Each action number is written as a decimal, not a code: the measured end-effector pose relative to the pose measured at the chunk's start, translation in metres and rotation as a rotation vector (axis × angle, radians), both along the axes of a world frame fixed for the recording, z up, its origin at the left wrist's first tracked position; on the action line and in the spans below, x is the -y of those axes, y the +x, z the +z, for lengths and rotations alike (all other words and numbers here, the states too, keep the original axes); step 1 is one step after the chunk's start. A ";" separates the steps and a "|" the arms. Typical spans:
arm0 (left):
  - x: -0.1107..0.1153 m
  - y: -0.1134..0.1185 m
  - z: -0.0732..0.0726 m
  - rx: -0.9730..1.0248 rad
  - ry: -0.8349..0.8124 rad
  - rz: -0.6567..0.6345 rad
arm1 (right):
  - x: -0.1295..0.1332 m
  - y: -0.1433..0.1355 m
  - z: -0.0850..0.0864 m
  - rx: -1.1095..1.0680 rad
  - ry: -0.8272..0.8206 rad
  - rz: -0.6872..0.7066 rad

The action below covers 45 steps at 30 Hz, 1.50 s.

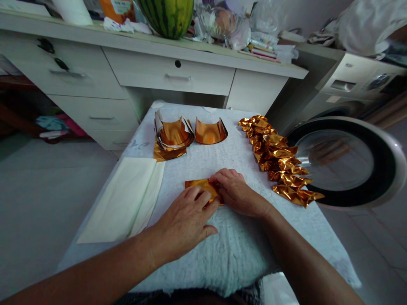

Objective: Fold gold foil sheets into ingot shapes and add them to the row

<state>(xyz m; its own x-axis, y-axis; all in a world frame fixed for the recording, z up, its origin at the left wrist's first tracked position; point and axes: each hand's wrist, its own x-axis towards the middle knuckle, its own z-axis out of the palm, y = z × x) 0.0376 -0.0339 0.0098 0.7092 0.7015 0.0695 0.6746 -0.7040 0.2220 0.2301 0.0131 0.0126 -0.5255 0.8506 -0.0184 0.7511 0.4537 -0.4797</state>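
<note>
**Foil sheet under both hands, cloth-covered table**

Orange foil sheet point(199, 184) flat beneath the fingers. Left hand point(187, 218): fingers spread on it, thumb apart. Right hand point(237, 192): fingers bent together at its right side; pinch or press, cannot tell. Pale patterned cloth point(235, 250) all round them. Beyond the fingertips: curved foil stacks point(210, 132). Left of them, pale paper point(122, 199); right, crumpled foil row point(275, 152). Farther off, white desk point(171, 82), watermelon point(170, 17) on top; far right, washing machine point(346, 91), round door open.
</note>
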 end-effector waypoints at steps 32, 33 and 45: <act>0.035 -0.038 -0.011 -0.043 0.144 0.030 | 0.012 -0.001 0.008 0.080 0.035 0.048; 0.035 -0.040 -0.010 -0.035 0.150 0.043 | 0.013 -0.003 0.007 0.088 0.048 0.029; 0.030 -0.037 -0.001 -0.038 0.210 0.086 | 0.022 -0.027 -0.003 0.188 0.188 -0.137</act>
<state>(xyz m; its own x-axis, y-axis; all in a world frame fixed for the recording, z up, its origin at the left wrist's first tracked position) 0.0003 -0.0641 0.0090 0.6521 0.7327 0.1949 0.7393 -0.6714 0.0504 0.2028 -0.0089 0.0092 -0.4078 0.9111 0.0602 0.8793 0.4096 -0.2430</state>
